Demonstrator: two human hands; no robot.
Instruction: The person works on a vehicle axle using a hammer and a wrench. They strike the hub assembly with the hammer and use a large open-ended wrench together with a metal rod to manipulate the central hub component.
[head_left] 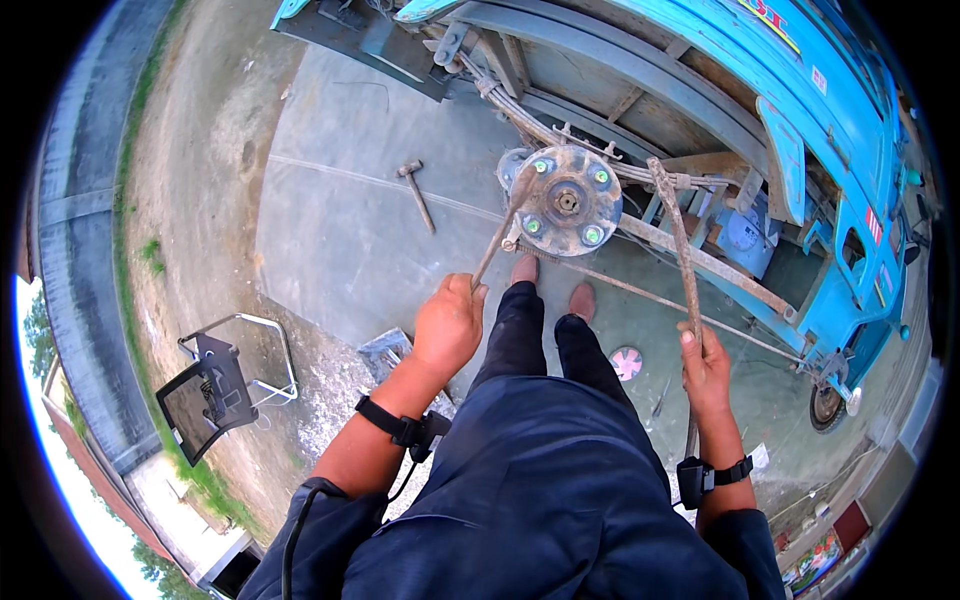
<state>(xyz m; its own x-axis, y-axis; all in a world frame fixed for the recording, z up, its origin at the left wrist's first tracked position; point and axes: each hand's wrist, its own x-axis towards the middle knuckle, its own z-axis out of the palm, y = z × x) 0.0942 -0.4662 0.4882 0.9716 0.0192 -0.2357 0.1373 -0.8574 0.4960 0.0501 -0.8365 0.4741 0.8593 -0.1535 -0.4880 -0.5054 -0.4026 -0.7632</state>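
Observation:
In front of me is a rusty round wheel hub (568,232) with several green-tipped studs and no wheel on it. My left hand (450,325) is closed around a rusty metal bar (495,245); the bar's wider far end lies against or just over the hub's left edge, and I cannot tell which. Closed around a longer, slightly bent rusty bar (676,225) is my right hand (703,365). That bar points away from me, to the right of the hub, and its near end runs down beside my right wrist.
A hammer (415,195) lies on the concrete left of the hub. The blue vehicle (840,100) fills the far right, with leaf springs (530,122) behind the hub. A thin rod (650,295) runs below the hub. A chair (225,385) stands at left; a pink disc (626,363) lies near my feet.

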